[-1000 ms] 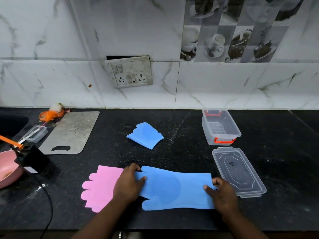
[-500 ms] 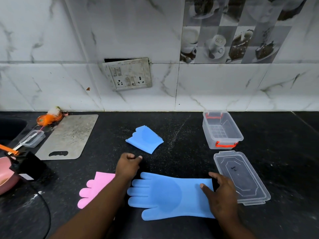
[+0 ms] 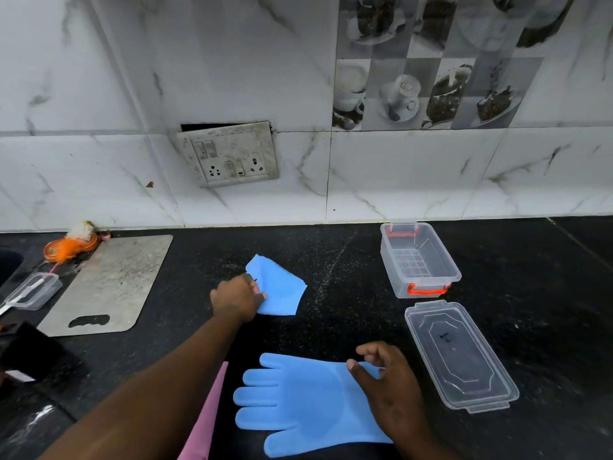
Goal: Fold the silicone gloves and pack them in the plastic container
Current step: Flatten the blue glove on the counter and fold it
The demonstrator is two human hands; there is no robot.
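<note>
A flat blue silicone glove (image 3: 298, 403) lies near the counter's front edge, fingers pointing left. My right hand (image 3: 388, 390) rests on its cuff end with fingers loosely spread. A folded blue glove (image 3: 282, 287) lies farther back in the middle. My left hand (image 3: 237, 298) reaches to it and pinches its left edge. A pink glove (image 3: 205, 419) shows as a strip beneath my left forearm. The clear plastic container (image 3: 419, 260) with orange latches stands open at the right, nothing inside. Its clear lid (image 3: 459, 355) lies just in front of it.
A grey cutting board (image 3: 109, 283) lies at the left. Beyond it sit an orange scrubber (image 3: 71, 245) and a small clear box (image 3: 33, 290). A black object (image 3: 26, 350) stands at the far left edge. A switch plate (image 3: 229, 154) is on the tiled wall.
My left hand left the pink glove and reached forward to the folded blue glove. My right hand stayed on the flat glove's cuff. The camera moved closer and tilted.
</note>
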